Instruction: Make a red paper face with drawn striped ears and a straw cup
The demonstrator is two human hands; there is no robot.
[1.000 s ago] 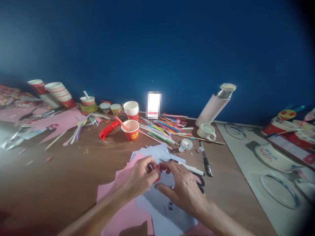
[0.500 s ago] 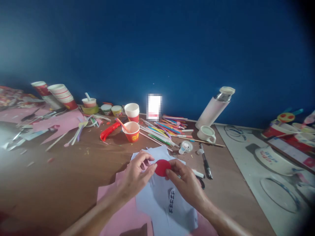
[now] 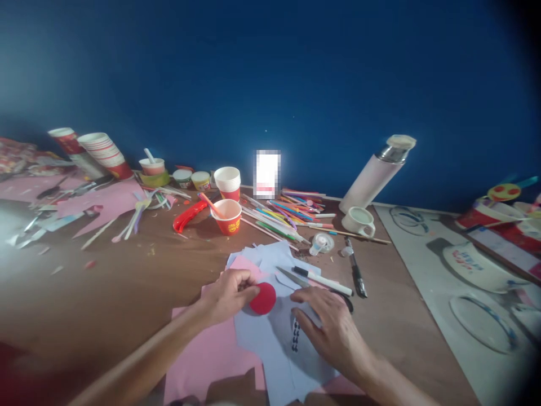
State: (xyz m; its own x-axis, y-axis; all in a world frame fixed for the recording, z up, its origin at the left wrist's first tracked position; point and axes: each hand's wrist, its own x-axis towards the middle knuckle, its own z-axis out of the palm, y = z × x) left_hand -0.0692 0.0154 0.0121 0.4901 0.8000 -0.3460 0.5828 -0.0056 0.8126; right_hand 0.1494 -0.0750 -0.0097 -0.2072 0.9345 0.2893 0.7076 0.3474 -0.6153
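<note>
Pinched at its left edge, a round red disc [image 3: 262, 299] is in my left hand [image 3: 234, 290], over the pale blue paper [image 3: 262, 344]. My right hand [image 3: 329, 321] is apart from the disc, its fingers parted and nothing visible in them. Below those fingers lies a strip of black googly eyes [image 3: 296, 334] on the blue paper. Scissors [image 3: 291, 276] lie just beyond my right hand, their handles partly hidden by it. A white marker with a black cap [image 3: 324, 280] rests beside the blades. Pink paper [image 3: 207, 361] shows under the blue sheets.
A paper cup [image 3: 228, 217] with an orange stick stands behind the papers, near a red curved tool [image 3: 190, 217]. Coloured sticks and pens [image 3: 283, 217] lie in a pile. At right are a mug [image 3: 358, 221], a leaning thermos [image 3: 374, 177] and a black pen [image 3: 357, 270].
My right hand has let go of the red disc and moved right and down, with its fingers parted. My left hand has carried the disc slightly left and down. The scissors blades now show.
</note>
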